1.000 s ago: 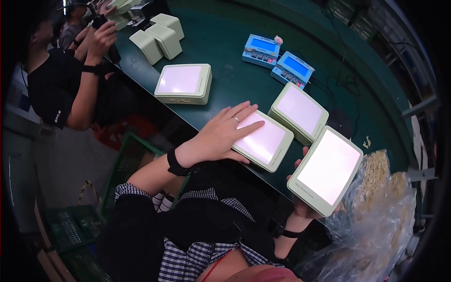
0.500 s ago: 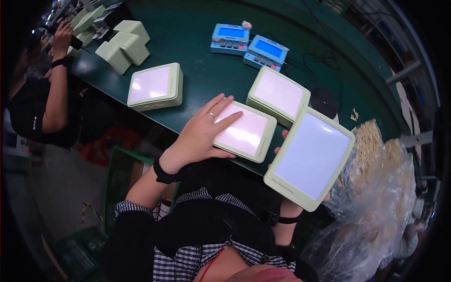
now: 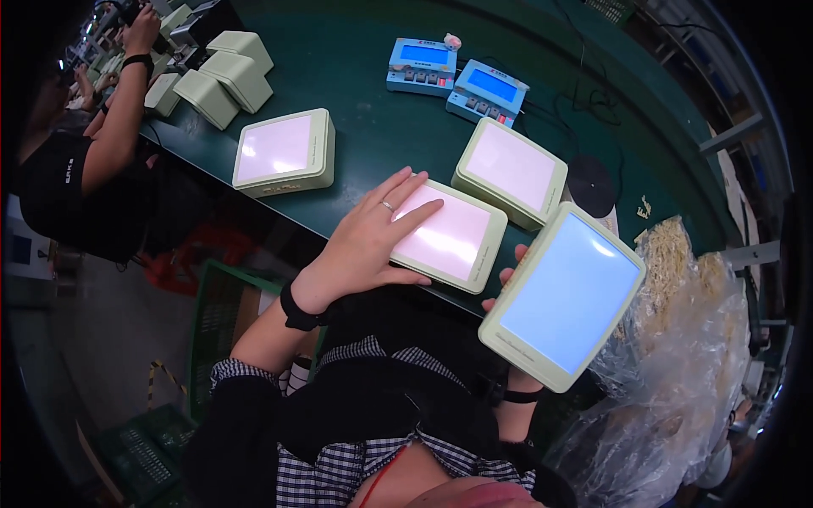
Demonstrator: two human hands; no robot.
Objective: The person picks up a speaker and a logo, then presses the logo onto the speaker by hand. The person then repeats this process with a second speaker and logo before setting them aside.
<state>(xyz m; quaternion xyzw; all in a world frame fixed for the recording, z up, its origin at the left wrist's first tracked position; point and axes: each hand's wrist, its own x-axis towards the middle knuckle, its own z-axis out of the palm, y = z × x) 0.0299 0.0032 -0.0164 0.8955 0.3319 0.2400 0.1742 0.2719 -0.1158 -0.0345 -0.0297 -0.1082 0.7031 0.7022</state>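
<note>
My left hand [image 3: 354,235] lies with fingers spread across a pale green light box [image 3: 466,245] whose panel glows pinkish white. Its thumb rests along the box's near edge. My right hand [image 3: 508,275] grips another light box [image 3: 569,292] from beneath, tilted above the table's front edge. That panel glows light blue; only some fingertips show at its left side, the palm being hidden behind it. Just beyond stands a third lit box [image 3: 512,167]. Farther left, a fourth one [image 3: 275,151], also glowing pinkish, sits by the table's edge.
Two blue meters with screens [image 3: 423,63] [image 3: 485,89] stand at the back of the green table [image 3: 364,140]. A black disc [image 3: 590,184] lies at right, beside clear plastic bags [image 3: 669,356]. Unlit boxes [image 3: 233,78] and a co-worker's arm [image 3: 127,110] are at far left. Below is a green crate [image 3: 203,322].
The panel in my right hand has turned from whitish to light blue, and that box has dropped slightly nearer me. My left hand keeps its place on its box. The co-worker's arm has shifted right.
</note>
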